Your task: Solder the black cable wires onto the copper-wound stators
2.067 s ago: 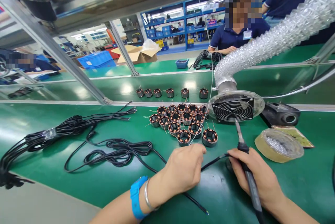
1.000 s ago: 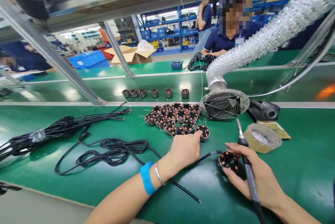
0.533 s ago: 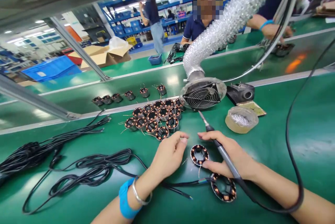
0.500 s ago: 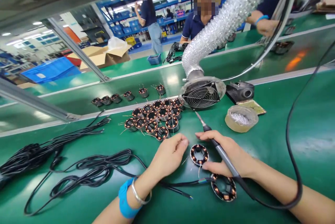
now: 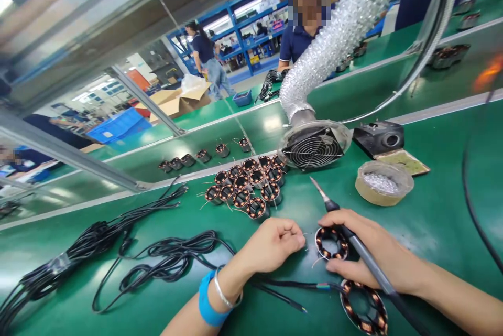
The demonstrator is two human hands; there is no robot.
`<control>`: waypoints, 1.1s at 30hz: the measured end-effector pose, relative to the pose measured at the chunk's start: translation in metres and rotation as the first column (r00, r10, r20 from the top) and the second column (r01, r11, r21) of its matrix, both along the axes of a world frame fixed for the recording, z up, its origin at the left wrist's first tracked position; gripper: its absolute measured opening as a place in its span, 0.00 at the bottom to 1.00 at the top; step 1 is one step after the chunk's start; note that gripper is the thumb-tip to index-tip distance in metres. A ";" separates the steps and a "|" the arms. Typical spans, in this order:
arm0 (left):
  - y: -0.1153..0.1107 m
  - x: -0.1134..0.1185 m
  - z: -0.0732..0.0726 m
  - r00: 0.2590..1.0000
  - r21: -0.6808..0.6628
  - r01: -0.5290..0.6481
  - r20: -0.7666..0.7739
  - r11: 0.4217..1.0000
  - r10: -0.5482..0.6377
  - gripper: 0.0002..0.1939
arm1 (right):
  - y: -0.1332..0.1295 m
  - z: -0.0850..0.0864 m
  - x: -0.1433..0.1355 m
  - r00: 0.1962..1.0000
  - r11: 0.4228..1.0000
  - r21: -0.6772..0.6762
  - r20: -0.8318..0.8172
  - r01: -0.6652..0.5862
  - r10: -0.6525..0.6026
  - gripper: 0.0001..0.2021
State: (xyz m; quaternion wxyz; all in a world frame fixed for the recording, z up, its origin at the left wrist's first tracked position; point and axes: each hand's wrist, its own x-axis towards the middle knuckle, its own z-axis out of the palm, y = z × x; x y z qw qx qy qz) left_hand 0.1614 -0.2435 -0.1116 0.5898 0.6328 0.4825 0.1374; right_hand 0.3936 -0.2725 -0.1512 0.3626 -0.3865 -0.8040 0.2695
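My right hand point(image 5: 365, 247) holds a soldering iron point(image 5: 365, 257), its tip pointing up and away over the bench. The thumb and index finger of that hand also span a small copper-wound motor stator point(image 5: 331, 244), touching its rim. Left of that ring, my left hand point(image 5: 277, 244) is closed in a pinch; fine strands show by its fingertips, but what it grips is hidden. Below my right hand lies a second stator point(image 5: 364, 307), joined to a black cable point(image 5: 291, 284) with coloured wire ends. A cluster of stators point(image 5: 241, 181) stands beyond my left hand.
A round fan guard point(image 5: 314, 150) on a silver duct point(image 5: 334, 47) stands ahead. Right of it are a black soldering-iron holder point(image 5: 379, 137), a sponge point(image 5: 406, 162) and a tub point(image 5: 384, 184). Bundled black cables point(image 5: 78, 252) lie left. A co-worker point(image 5: 293, 37) sits across the bench.
The view has swung, so the bench things appear further right and lower. My right thumb and index finger have come round the upper stator. My left hand remains pinched beside it.
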 end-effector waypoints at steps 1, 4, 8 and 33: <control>0.003 0.003 0.000 1.000 0.012 -0.014 0.011 1.000 0.013 0.10 | 0.000 -0.001 0.001 1.000 1.000 0.005 0.007 0.005 -0.005 0.28; 0.011 0.010 0.002 0.999 0.014 -0.032 0.041 0.999 0.032 0.05 | 0.001 -0.004 0.001 0.999 1.000 -0.004 0.027 0.026 -0.026 0.28; 0.019 0.017 0.004 0.997 -0.074 -0.031 0.071 0.997 0.036 0.05 | 0.003 -0.007 0.000 0.999 0.999 0.002 0.027 0.042 -0.042 0.28; 0.004 0.022 0.000 0.965 -0.348 -0.152 0.149 0.925 0.214 0.25 | 0.002 -0.005 -0.004 0.993 0.993 0.077 -0.089 0.087 -0.080 0.25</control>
